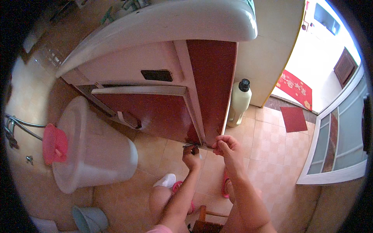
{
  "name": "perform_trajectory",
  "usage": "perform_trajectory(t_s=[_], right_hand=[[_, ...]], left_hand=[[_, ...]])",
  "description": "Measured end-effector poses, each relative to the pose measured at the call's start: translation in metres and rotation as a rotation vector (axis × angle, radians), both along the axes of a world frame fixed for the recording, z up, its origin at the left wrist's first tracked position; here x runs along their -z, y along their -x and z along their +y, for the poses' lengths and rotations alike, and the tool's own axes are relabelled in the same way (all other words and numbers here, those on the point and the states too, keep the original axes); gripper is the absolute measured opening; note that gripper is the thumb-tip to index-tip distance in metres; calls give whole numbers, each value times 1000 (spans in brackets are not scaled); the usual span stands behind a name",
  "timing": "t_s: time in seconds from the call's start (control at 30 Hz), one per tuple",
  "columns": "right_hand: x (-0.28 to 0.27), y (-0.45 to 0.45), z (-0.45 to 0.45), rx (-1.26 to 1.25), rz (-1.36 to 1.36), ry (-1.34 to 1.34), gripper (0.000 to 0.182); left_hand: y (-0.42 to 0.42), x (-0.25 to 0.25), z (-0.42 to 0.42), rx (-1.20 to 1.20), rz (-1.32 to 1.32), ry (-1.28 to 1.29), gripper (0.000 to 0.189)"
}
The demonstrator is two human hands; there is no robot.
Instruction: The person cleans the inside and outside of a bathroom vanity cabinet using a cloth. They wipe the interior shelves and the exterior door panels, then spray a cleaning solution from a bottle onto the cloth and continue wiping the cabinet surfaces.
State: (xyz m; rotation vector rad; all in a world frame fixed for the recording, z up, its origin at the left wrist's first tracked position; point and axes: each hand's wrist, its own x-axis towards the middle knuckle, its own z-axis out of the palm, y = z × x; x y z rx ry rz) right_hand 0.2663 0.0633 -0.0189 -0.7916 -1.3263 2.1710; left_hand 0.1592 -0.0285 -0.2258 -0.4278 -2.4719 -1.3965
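Observation:
A low cabinet with dark red panels (214,87) and a pale frame stands before me. My left hand (191,159) is at the bottom edge of its red door (154,113), the fingertips closed around a small dark object (193,148) too blurred to name. Dark stains mark the lower corner of the door there. Just to the right, my right hand (228,148) has its thumb and fingers drawn together at the bottom corner of the side panel. Whether anything sits between those fingertips cannot be made out.
A cream bottle with a black cap (242,102) stands right of the cabinet. On the left are a large lidded white bin (107,157), a pink scoop (55,145) and a grey bucket (90,220). A white sink (174,26) overhangs the cabinet. A wooden stool (204,222) is below me.

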Motion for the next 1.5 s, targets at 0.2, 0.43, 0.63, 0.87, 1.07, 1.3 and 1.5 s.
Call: perform_trajectory(t_s=[0.2, 0.43, 0.63, 0.87, 1.07, 1.3, 1.5], right_hand=[[1, -3, 2, -2, 62, -17, 11], [2, -7, 4, 13, 44, 6, 11], [-5, -17, 11, 39, 14, 39, 12], [-8, -16, 11, 35, 31, 25, 12], [-4, -12, 6, 22, 27, 25, 13], [-3, -19, 9, 44, 22, 46, 12], [-4, -12, 8, 17, 36, 36, 12]], left_hand=[[-25, -15, 10, 148, 137, 245, 11], [-19, -2, -5, 330, 199, 414, 18], [18, -7, -32, 335, 351, 544, 12], [1, 6, -25, 396, 399, 618, 11], [0, -14, -22, 440, 357, 628, 20], [-1, -21, -24, 406, 324, 624, 22], [-16, -17, -9, 417, 296, 569, 23]])
